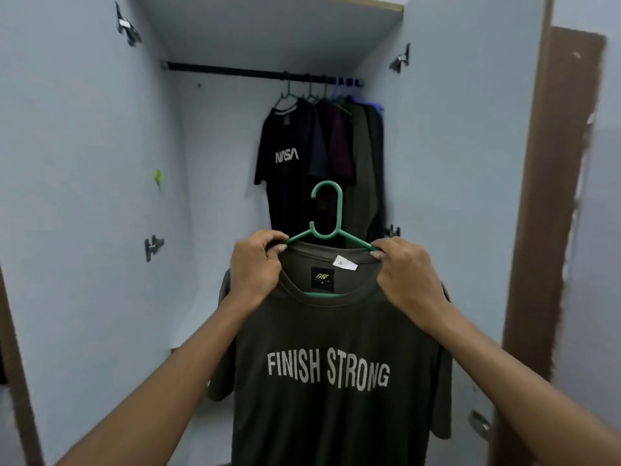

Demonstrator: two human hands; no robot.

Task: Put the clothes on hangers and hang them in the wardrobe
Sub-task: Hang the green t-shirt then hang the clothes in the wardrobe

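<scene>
1. Green plastic hanger (pixel 327 213) sits inside the neck of an olive T-shirt (pixel 336 381) printed "FINISH STRONG"; hook upright, pointing to 12 o'clock, opening toward 9.
2. Left hand (pixel 257 267) pinches the shirt's collar and the hanger's arm at 9 o'clock of the neckline, fingers curled.
3. Right hand (pixel 405 280) pinches collar and hanger's arm at 3 o'clock, same grip.
4. Shirt hangs free in front of the open wardrobe (pixel 100 163), front print facing the camera, neck label and a white tag (pixel 345 263) visible inside the collar.
5. Rail (pixel 235 70) runs across the wardrobe's top at 12 o'clock; the hanger's hook is well below it, not on it.
6. Hung clothes are bunched at the rail's right end: black NASA T-shirt (pixel 285 156) outermost, darker garments (pixel 349 146) behind toward 3 o'clock.
7. Brown door edge (pixel 551 196) at 3 o'clock.
</scene>
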